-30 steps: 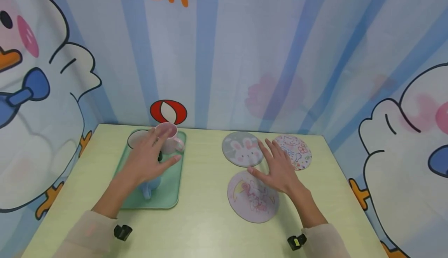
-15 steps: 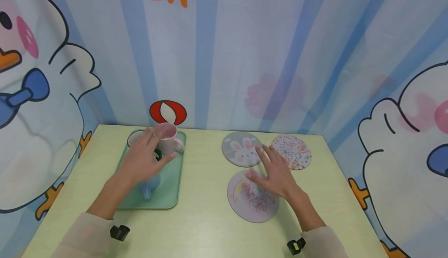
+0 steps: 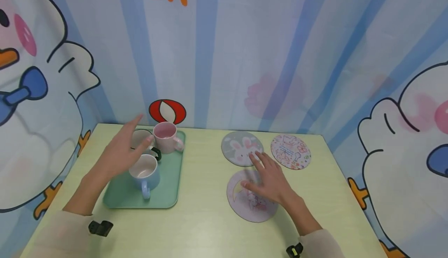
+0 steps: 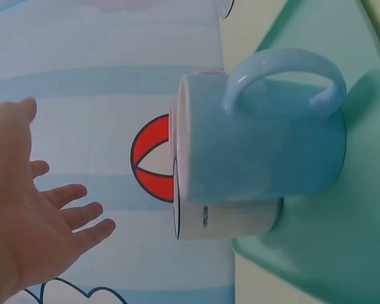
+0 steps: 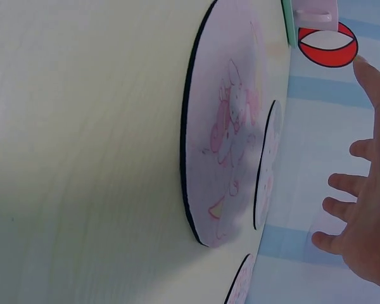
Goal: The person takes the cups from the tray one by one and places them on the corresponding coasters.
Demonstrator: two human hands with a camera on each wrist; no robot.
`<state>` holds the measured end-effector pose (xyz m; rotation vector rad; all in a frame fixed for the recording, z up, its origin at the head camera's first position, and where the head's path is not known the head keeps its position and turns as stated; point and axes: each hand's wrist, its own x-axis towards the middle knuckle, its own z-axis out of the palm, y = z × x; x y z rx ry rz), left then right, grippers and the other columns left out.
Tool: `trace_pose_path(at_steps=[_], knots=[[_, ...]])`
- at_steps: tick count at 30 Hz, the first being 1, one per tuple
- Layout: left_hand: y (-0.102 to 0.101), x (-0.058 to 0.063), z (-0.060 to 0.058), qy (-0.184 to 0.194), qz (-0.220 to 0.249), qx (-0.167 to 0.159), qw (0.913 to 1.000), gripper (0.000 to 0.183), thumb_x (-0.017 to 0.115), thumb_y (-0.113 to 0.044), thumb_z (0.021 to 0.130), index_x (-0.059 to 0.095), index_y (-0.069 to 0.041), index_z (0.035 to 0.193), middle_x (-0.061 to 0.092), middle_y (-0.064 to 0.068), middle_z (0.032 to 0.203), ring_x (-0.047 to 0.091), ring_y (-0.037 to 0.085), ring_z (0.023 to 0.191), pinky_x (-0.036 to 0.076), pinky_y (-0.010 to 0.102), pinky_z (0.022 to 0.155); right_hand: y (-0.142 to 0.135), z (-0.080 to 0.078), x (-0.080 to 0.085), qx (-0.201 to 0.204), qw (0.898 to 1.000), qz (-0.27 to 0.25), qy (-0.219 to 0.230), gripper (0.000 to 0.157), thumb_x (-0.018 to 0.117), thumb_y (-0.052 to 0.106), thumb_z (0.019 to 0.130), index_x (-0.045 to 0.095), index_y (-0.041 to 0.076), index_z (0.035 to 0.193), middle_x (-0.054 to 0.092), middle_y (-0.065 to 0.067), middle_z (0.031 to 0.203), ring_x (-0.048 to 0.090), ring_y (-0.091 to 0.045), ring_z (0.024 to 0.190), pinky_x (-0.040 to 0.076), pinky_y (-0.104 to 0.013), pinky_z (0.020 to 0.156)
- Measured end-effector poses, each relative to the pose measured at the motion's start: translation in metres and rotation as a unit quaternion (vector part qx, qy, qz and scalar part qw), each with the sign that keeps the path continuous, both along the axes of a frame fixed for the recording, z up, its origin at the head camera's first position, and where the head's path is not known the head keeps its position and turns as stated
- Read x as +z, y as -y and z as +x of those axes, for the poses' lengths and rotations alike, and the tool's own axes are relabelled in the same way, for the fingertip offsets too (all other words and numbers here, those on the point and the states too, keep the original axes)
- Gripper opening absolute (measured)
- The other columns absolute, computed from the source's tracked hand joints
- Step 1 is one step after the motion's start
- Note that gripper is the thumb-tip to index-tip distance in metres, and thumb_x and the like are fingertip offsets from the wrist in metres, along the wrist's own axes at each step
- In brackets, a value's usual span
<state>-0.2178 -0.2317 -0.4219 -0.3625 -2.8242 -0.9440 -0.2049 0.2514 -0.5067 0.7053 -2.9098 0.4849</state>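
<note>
Above the left side of the green tray (image 3: pixel 167 190) hovers my left hand (image 3: pixel 120 149), fingers spread and holding nothing. A blue mug (image 3: pixel 145 174) stands upright on the tray, handle toward me. Behind it is a white mug (image 4: pixel 231 218) with a black rim and handle, partly covered by the hand in the head view. A pink mug (image 3: pixel 167 138) stands at the tray's back right. My right hand (image 3: pixel 271 180) is held with loose fingers over the pink round coaster (image 3: pixel 245 207), apart from it in the right wrist view.
A grey rabbit coaster (image 3: pixel 234 149) and a flowered coaster (image 3: pixel 292 153) lie at the back right of the pale table (image 3: pixel 203 227). A striped curtain (image 3: pixel 224 55) with cartoon ducks hangs behind the table.
My left hand has moved left from over the mugs, uncovering the blue mug and more of the white one. My right hand has shifted slightly toward me and left. Mugs and coasters stay put.
</note>
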Motion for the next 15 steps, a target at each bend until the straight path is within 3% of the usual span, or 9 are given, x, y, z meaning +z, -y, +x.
trace_pose_path(at_steps=[6, 15], knots=[[0.025, 0.001, -0.004, -0.007, 0.031, 0.004, 0.9995, 0.076, 0.05, -0.044, 0.112, 0.014, -0.01, 0.171, 0.024, 0.026, 0.17, 0.029, 0.055, 0.151, 0.029, 0.077, 0.11, 0.005, 0.004, -0.005, 0.016, 1.0, 0.001, 0.004, 0.095, 0.065, 0.065, 0.093, 0.034, 0.013, 0.167, 0.029, -0.017, 0.171, 0.024, -0.045, 0.157, 0.025, -0.072, 0.117], [0.057, -0.016, -0.008, 0.006, 0.056, 0.0, 0.9984, 0.069, 0.039, -0.037, 0.116, 0.014, -0.001, 0.169, 0.022, 0.031, 0.169, 0.03, 0.062, 0.145, 0.033, 0.076, 0.107, 0.011, 0.008, -0.009, 0.037, 0.999, 0.005, -0.006, 0.095, 0.065, 0.066, 0.093, 0.036, 0.013, 0.166, 0.033, -0.016, 0.169, 0.028, -0.043, 0.156, 0.027, -0.071, 0.117]])
